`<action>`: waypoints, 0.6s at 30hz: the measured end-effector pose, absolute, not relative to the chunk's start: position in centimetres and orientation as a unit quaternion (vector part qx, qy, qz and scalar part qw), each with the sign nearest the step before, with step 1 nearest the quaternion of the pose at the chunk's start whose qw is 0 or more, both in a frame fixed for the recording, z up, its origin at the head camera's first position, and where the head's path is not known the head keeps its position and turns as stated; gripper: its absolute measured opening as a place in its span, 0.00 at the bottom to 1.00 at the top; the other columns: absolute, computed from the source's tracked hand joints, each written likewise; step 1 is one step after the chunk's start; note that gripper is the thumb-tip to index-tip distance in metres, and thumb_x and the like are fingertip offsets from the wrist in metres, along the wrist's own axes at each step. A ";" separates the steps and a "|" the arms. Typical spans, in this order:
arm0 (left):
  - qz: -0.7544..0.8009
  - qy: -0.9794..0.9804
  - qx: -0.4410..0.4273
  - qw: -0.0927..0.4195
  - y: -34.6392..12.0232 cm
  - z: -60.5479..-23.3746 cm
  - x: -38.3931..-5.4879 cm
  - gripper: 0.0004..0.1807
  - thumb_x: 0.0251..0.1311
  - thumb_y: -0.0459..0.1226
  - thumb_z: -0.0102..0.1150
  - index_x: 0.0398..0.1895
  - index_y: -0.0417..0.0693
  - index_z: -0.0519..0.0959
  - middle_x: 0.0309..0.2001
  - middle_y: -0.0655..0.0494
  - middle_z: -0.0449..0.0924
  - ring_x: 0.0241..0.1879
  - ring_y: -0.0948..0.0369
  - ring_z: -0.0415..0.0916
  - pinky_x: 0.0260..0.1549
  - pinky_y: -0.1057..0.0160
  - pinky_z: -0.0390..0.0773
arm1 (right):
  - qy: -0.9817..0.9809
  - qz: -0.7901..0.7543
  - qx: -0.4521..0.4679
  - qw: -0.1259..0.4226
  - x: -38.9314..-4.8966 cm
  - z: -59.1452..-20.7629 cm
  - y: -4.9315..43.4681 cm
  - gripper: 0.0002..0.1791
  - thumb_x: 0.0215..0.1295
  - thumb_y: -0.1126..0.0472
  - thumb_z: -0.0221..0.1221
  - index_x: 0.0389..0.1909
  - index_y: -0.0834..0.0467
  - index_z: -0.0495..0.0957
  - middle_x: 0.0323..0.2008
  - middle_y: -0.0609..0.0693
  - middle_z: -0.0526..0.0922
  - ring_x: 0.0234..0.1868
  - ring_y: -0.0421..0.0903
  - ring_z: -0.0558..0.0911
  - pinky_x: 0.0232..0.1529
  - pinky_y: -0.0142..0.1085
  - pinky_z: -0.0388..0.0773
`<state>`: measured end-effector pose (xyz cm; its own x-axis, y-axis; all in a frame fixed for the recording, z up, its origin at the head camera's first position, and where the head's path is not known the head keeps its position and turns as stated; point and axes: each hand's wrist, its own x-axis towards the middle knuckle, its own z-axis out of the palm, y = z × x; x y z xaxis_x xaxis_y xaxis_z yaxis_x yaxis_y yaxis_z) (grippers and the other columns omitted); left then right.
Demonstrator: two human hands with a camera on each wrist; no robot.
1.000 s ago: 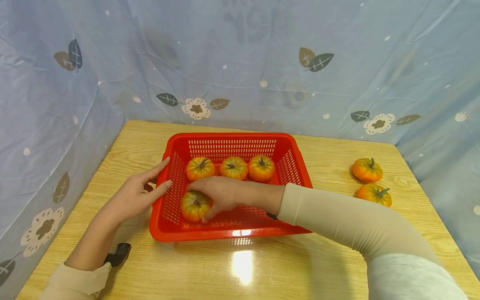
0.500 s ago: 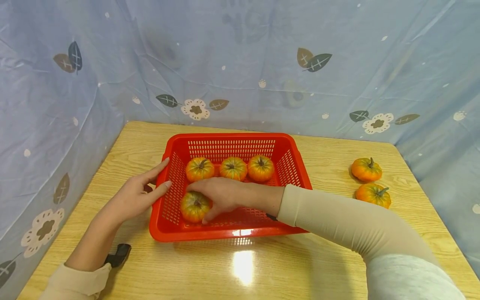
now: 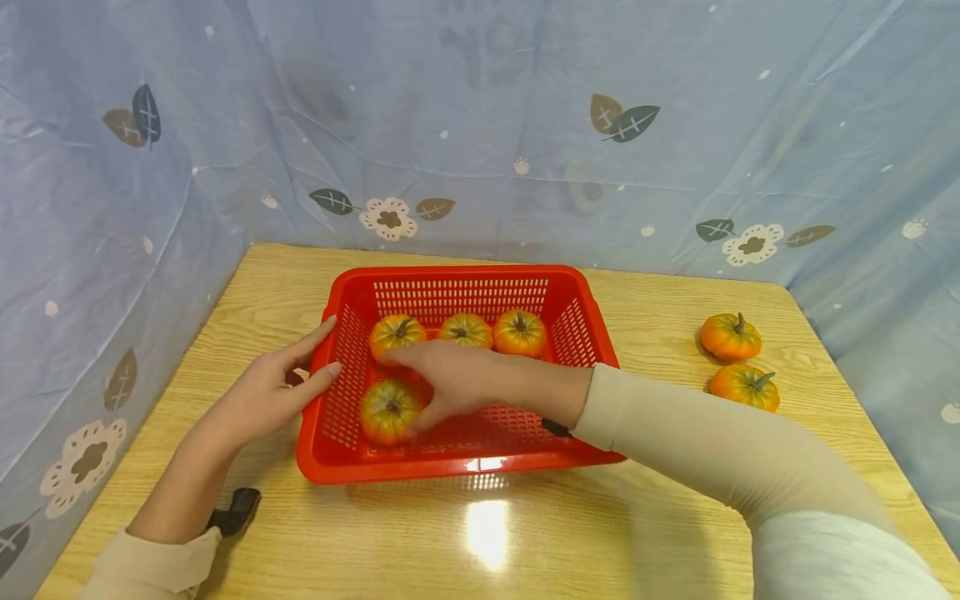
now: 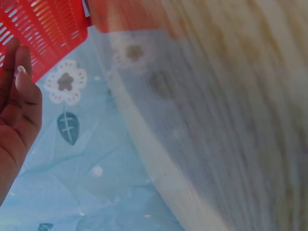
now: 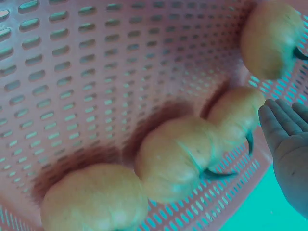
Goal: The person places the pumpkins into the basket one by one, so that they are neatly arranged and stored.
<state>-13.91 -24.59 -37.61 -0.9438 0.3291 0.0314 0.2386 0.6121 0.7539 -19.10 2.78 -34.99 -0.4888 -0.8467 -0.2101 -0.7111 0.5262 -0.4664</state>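
Observation:
A red plastic basket [image 3: 480,467] stands on the table with three small orange-green pumpkins [image 3: 521,333] along its back side. Another pumpkin [image 3: 390,411] sits at the front left of the basket. My right hand [image 3: 457,379] hovers inside the basket just right of that pumpkin, fingers spread and grasping nothing; in the right wrist view the fingers [image 5: 281,118] look straight. My left hand [image 3: 273,387] rests against the basket's left rim, thumb and forefinger extended over it. Its other fingers are mostly hidden in the head view.
Two more pumpkins, one farther back [image 3: 731,337] and one nearer [image 3: 745,387], lie on the wooden table [image 3: 555,542] right of the basket. A patterned blue curtain [image 3: 480,150] encloses the table at the back and sides.
My right hand has loosened from the front-left pumpkin and shifted slightly up and right; that pumpkin stays in place. The left hand has barely moved.

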 end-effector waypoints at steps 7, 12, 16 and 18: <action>0.408 0.897 0.158 0.060 -24.5 -37.7 -13.7 0.38 0.73 0.44 0.59 0.81 0.50 0.56 0.46 0.47 0.81 0.38 0.57 0.80 0.34 0.63 0.81 | 0.859 -0.196 -0.437 0.182 -18.6 -32.6 5.3 0.52 0.58 0.40 0.72 0.77 0.57 0.60 0.73 0.50 0.66 0.72 0.47 0.66 0.71 0.39 0.61; 0.409 0.897 0.156 0.066 -24.5 -37.7 -13.6 0.38 0.73 0.44 0.59 0.81 0.49 0.55 0.49 0.44 0.80 0.37 0.56 0.79 0.33 0.63 0.82 | 0.875 -0.198 -0.414 0.155 -18.7 -30.6 7.8 0.51 0.60 0.40 0.71 0.78 0.56 0.60 0.73 0.49 0.67 0.72 0.46 0.67 0.71 0.41 0.61; 0.401 0.900 0.158 0.059 -24.5 -37.6 -13.7 0.38 0.73 0.45 0.58 0.81 0.50 0.56 0.48 0.45 0.81 0.37 0.56 0.80 0.34 0.63 0.82 | 0.889 -0.208 -0.387 0.127 -19.0 -28.9 10.1 0.51 0.60 0.41 0.71 0.78 0.56 0.60 0.72 0.51 0.68 0.71 0.47 0.68 0.69 0.43 0.64; 0.398 0.902 0.160 0.057 -24.5 -37.6 -13.9 0.38 0.73 0.45 0.58 0.81 0.50 0.56 0.47 0.45 0.81 0.38 0.56 0.80 0.35 0.63 0.82 | 0.896 -0.224 -0.367 0.110 -19.2 -28.2 11.4 0.51 0.59 0.42 0.72 0.77 0.57 0.60 0.72 0.51 0.68 0.71 0.47 0.69 0.69 0.44 0.66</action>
<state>-13.88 -24.45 -37.58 -0.9422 0.3341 0.0257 0.2441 0.6320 0.7356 -19.17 11.37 -28.20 -0.7060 -0.7075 -0.0332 -0.6085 0.6298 -0.4827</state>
